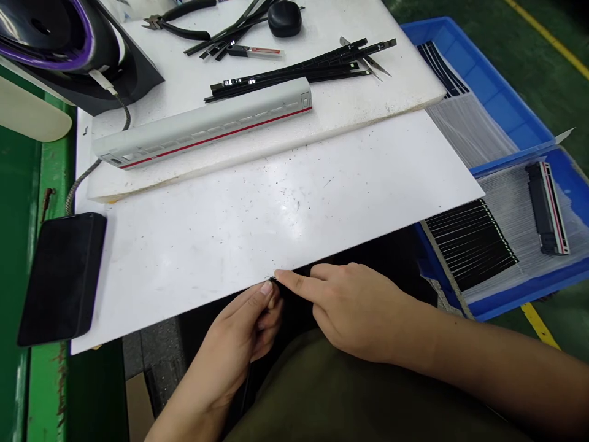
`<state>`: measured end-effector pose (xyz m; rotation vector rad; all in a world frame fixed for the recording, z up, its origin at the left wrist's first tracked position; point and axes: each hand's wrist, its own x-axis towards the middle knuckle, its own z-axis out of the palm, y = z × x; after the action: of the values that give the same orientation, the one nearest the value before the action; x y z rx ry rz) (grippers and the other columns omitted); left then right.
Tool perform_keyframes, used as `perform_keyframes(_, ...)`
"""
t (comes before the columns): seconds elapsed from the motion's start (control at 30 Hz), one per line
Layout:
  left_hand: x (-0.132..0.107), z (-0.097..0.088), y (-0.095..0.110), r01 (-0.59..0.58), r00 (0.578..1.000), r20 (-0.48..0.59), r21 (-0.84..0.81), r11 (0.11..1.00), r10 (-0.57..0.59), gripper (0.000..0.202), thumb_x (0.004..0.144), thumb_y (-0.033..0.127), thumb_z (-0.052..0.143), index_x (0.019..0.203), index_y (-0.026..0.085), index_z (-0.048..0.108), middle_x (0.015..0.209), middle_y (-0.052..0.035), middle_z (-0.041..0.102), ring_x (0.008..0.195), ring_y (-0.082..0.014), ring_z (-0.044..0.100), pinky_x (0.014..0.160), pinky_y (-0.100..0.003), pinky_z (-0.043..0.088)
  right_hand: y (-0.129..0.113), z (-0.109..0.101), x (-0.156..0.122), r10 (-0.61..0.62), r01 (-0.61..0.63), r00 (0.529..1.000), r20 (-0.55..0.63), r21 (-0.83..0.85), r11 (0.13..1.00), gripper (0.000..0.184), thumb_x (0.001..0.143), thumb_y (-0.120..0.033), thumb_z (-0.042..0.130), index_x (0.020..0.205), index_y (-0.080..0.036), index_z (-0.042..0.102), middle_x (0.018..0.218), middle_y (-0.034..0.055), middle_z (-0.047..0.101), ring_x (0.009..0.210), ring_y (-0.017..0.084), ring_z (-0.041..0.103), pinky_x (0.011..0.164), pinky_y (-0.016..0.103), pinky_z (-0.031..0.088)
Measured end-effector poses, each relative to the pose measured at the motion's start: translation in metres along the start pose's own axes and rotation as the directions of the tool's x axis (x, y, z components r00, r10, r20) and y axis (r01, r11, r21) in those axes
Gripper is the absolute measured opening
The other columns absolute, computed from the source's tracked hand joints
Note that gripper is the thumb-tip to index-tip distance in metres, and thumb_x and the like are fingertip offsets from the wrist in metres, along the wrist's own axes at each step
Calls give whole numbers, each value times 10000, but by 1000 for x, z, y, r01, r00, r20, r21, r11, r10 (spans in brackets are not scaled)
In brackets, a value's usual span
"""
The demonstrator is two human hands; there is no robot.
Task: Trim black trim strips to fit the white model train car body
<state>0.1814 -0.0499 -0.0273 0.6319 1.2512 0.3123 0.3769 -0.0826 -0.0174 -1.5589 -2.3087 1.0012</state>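
My left hand (pixel 246 322) is closed at the white board's front edge, thumb and fingers pinching a thin black strip (pixel 272 279). Only the strip's small end shows above the fingertips; a dark line hangs below the hand. My right hand (pixel 356 304) reaches in from the right with its index finger stretched out, its tip at the strip's end. The other fingers of that hand are bent and partly hidden, with nothing visible in them. Tiny dark shavings lie by the fingertips on the white board (pixel 294 202).
A white model train car shell (pixel 207 126) lies on a foam slab (pixel 350 116), with black strips (pixel 294 70), pliers (pixel 177 21) and tweezers (pixel 375 64) behind. A black phone-like slab (pixel 64 276) lies left. Blue trays (pixel 488 80) with strips stand right.
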Motion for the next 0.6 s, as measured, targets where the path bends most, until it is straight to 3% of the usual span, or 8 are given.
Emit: perform_keyframes(0.6,3,-3,-5,-23,1000,-3,2,1000,23,426,849,536,658,687,183,482,568,71,340,427,-38,233,364,-143,171,1,3,-1,-17,15,1000,-15,-114,993,625,922,-132,518,1524,-262,411,872,4,611,584,180,518,499,319,259)
